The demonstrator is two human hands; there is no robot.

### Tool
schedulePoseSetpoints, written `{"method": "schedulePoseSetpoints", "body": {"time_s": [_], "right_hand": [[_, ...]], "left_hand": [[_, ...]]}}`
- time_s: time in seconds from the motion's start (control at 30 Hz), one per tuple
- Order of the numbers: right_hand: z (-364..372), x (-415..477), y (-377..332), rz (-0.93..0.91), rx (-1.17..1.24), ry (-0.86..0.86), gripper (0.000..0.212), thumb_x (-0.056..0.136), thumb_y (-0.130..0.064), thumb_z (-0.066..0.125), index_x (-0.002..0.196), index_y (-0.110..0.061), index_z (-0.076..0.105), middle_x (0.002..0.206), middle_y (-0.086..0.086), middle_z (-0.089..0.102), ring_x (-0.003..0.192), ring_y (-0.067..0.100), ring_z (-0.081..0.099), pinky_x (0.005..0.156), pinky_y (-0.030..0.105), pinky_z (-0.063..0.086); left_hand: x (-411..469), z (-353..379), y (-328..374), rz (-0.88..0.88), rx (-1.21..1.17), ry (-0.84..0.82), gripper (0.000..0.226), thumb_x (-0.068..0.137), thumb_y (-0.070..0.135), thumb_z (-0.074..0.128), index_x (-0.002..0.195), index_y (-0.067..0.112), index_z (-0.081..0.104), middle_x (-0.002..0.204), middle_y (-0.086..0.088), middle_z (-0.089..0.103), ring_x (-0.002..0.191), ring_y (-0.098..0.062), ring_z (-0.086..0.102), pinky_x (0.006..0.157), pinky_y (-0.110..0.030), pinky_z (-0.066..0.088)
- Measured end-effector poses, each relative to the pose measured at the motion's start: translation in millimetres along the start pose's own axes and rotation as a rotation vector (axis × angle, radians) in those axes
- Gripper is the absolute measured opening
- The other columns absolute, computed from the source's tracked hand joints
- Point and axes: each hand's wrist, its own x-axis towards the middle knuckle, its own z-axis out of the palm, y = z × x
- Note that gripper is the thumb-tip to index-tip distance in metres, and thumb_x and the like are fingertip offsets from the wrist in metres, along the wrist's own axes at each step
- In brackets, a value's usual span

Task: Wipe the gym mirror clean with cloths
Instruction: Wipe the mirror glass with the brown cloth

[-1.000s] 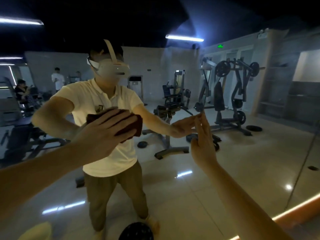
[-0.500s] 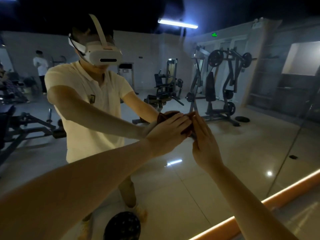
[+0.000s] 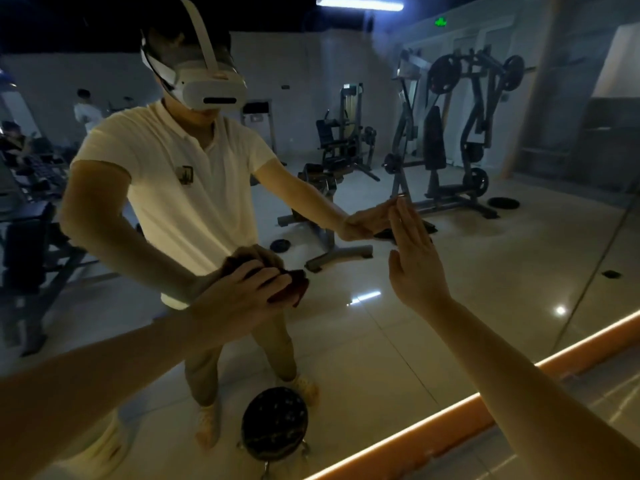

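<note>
The big gym mirror point(image 3: 485, 289) fills the view and reflects me and the room. My left hand point(image 3: 242, 294) presses a dark red cloth point(image 3: 292, 287) flat against the glass at waist height of my reflection; its fingers lie spread over the cloth. My right hand point(image 3: 414, 263) rests flat on the mirror to the right, fingers straight and pointing up, with nothing in it. Only the cloth's right edge shows past my fingers.
An orange lit strip point(image 3: 450, 417) runs along the mirror's lower edge. A dark round stool point(image 3: 274, 424) shows in the reflection at my feet. Weight machines point(image 3: 460, 133), benches and other people appear only in the mirror.
My left hand has slid the cloth from beside my right hand down and to the left across the glass. My right hand has stayed flat on the mirror.
</note>
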Motion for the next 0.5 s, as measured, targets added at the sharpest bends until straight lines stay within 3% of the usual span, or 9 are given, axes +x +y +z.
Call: {"method": "schedulePoseSetpoints", "body": {"time_s": [0.07, 0.17, 0.3, 0.4, 0.47, 0.5], "right_hand": [[-11, -2, 18, -0.074, -0.068, -0.067, 0.074, 0.102, -0.005, 0.048, 0.165, -0.013, 0.009, 0.173, 0.003, 0.007, 0.159, 0.023, 0.008, 0.125, 0.047, 0.024], [-30, -4, 57, -0.053, -0.092, -0.079, 0.066, 0.108, -0.024, 0.037, 0.165, -0.017, 0.004, 0.172, 0.004, 0.009, 0.159, 0.024, 0.012, 0.122, 0.056, 0.032], [-47, -3, 104, -0.009, -0.081, -0.022, 0.063, 0.109, -0.037, 0.024, 0.165, -0.017, 0.003, 0.171, 0.005, 0.012, 0.158, 0.025, 0.015, 0.123, 0.053, 0.03], [-50, -5, 131, -0.042, -0.06, -0.025, 0.062, 0.109, -0.032, 0.027, 0.165, -0.015, 0.005, 0.171, 0.004, 0.011, 0.158, 0.023, 0.013, 0.124, 0.051, 0.028], [-53, -4, 143, -0.046, -0.056, -0.029, 0.06, 0.11, -0.03, 0.028, 0.164, -0.014, 0.005, 0.171, 0.004, 0.01, 0.158, 0.022, 0.012, 0.125, 0.051, 0.027], [-55, -1, 146, -0.051, -0.056, -0.019, 0.06, 0.111, -0.03, 0.027, 0.164, -0.013, 0.006, 0.171, 0.005, 0.01, 0.159, 0.022, 0.011, 0.126, 0.05, 0.025]], "left_hand": [[38, 7, 19, 0.048, -0.041, 0.091, 0.055, 0.079, 0.026, 0.08, 0.128, 0.005, 0.068, 0.137, -0.012, 0.041, 0.125, -0.03, 0.041, 0.109, -0.045, 0.029], [97, 18, 55, 0.144, -0.107, 0.177, 0.062, 0.082, 0.022, 0.069, 0.136, 0.008, 0.044, 0.135, -0.011, 0.039, 0.121, -0.029, 0.042, 0.104, -0.045, 0.034], [172, 40, 108, 0.293, 0.1, -0.013, 0.054, 0.087, 0.03, 0.071, 0.138, 0.02, 0.058, 0.137, -0.008, 0.048, 0.121, -0.027, 0.044, 0.104, -0.046, 0.039], [225, 47, 149, 0.407, 0.245, -0.107, 0.04, 0.099, 0.024, 0.049, 0.137, 0.02, 0.06, 0.141, -0.007, 0.051, 0.126, -0.028, 0.049, 0.113, -0.05, 0.031], [246, 39, 163, 0.38, 0.257, -0.153, 0.044, 0.102, 0.021, 0.033, 0.137, 0.019, 0.06, 0.142, -0.005, 0.054, 0.127, -0.029, 0.051, 0.118, -0.053, 0.024], [249, 35, 162, 0.351, 0.263, -0.127, 0.044, 0.101, 0.021, 0.035, 0.138, 0.019, 0.06, 0.142, -0.005, 0.054, 0.128, -0.029, 0.05, 0.119, -0.054, 0.021]]}}
